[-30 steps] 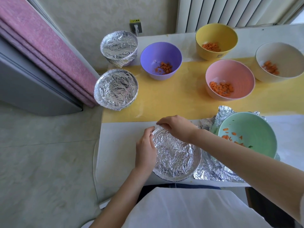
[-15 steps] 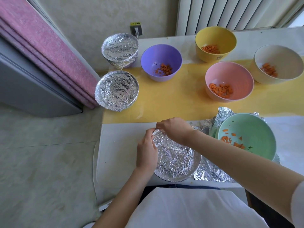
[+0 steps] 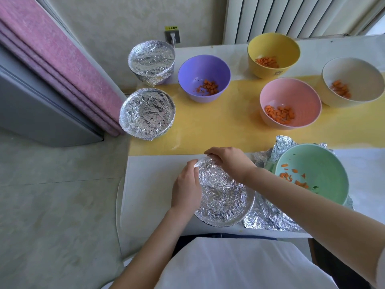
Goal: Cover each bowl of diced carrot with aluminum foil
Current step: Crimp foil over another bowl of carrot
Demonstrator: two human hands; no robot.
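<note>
A foil-covered bowl (image 3: 223,197) sits at the table's near edge. My left hand (image 3: 186,186) cups its left rim, pressing the foil. My right hand (image 3: 229,161) presses the foil on its far rim. Two more foil-covered bowls stand at the left: one (image 3: 146,113) at the table's left edge, one (image 3: 151,59) behind it. Open bowls with diced carrot: purple (image 3: 204,77), yellow (image 3: 273,54), pink (image 3: 290,103), cream (image 3: 352,81) and green (image 3: 311,174). The green bowl rests on a loose foil sheet (image 3: 268,220).
The table (image 3: 150,184) has a yellow runner (image 3: 218,130) across its middle. A pink curtain (image 3: 52,59) and grey cabinet stand left of it. A wall socket (image 3: 172,36) and a radiator (image 3: 291,15) are behind.
My hands have crept slightly along the foil rim of the near bowl, the left up its left side and the right along the far edge. The bowls stay in place.
</note>
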